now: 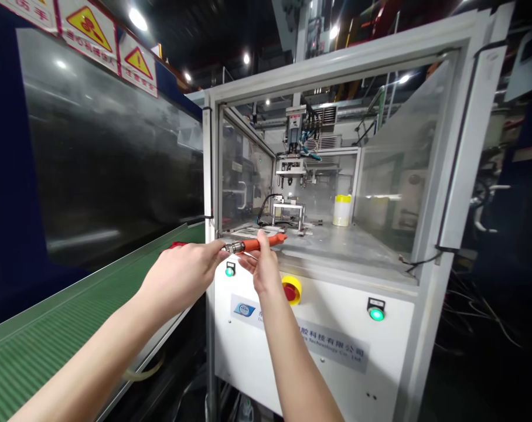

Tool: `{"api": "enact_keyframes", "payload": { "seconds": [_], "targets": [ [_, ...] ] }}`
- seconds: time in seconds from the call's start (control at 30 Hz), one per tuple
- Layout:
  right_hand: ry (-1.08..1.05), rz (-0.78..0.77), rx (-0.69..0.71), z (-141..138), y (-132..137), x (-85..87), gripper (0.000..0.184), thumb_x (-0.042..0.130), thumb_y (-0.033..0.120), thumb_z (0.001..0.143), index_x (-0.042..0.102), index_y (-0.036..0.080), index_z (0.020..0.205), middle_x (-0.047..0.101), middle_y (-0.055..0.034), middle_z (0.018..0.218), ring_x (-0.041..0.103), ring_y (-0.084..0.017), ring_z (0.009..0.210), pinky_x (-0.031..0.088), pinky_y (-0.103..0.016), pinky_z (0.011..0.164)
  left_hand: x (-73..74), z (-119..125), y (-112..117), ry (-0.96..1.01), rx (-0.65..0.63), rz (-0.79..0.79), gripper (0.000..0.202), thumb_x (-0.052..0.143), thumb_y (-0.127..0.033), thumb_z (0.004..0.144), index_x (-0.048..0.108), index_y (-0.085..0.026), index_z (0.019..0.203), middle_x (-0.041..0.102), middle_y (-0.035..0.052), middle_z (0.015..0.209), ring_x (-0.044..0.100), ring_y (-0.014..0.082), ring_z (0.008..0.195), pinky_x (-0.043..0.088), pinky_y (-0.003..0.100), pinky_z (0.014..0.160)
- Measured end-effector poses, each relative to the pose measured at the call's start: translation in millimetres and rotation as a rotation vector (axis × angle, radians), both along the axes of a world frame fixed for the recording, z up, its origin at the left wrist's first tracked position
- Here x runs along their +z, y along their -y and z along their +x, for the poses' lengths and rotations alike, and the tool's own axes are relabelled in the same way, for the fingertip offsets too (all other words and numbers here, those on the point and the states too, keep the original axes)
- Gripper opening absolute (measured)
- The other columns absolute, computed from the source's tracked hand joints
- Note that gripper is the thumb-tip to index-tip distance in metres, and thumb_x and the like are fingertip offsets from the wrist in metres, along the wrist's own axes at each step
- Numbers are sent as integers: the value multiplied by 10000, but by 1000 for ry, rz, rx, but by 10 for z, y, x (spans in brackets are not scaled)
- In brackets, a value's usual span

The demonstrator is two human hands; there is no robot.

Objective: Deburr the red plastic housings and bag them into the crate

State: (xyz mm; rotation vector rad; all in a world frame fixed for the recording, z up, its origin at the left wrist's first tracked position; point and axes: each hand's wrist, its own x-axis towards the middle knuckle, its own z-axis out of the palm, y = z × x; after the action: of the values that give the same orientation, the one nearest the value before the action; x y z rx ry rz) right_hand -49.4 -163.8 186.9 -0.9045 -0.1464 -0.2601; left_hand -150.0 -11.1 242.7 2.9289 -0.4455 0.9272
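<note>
In front of the machine's opening, both hands hold an orange tool (272,240) level; it looks like an air blow gun with a metal coupling on its left end. My left hand (184,269) is closed, its fingertips pinching that coupling. Around the orange body my right hand (263,264) is closed, thumb on top and fingers underneath. A bit of something red (177,245) shows behind my left hand, mostly hidden. Just below the hands is a red emergency stop button (289,291) in a yellow ring, partly covered by my right wrist.
A framed machine cabinet (321,351) has green lit buttons (375,315) on its front. Inside stand a metal fixture (289,206), a hanging press head (293,167) and a yellow-topped white container (342,211). Along the left runs a green conveyor belt (72,340).
</note>
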Motion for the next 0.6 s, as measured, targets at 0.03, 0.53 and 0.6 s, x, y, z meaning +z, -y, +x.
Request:
{"api": "enact_keyframes", "payload": {
  "seconds": [0.03,0.53,0.6],
  "targets": [
    [2,0,12,19,-20,1,460,719,628,793,652,178,862,711,-51,686,737,-215,659,600,-252,494,-4,4,-14,-4,5,-6,431,271,-434,1038,630,-279,1219,749,74,903,708,329,830,419,349,627],
    [2,5,177,344,-391,202,402,641,520,905,653,120,864,725,-64,668,661,-132,507,549,-182,456,82,131,-202,8,127,-30,468,229,-480,1023,647,-270,1052,731,100,857,683,354,770,341,348,567],
    [-14,7,191,375,-434,199,398,624,512,920,649,117,882,724,-62,672,673,-137,519,551,-182,458,88,142,-226,-2,149,-23,469,227,-485,1022,641,-278,1096,733,100,872,685,359,782,345,349,573]
  ]
}}
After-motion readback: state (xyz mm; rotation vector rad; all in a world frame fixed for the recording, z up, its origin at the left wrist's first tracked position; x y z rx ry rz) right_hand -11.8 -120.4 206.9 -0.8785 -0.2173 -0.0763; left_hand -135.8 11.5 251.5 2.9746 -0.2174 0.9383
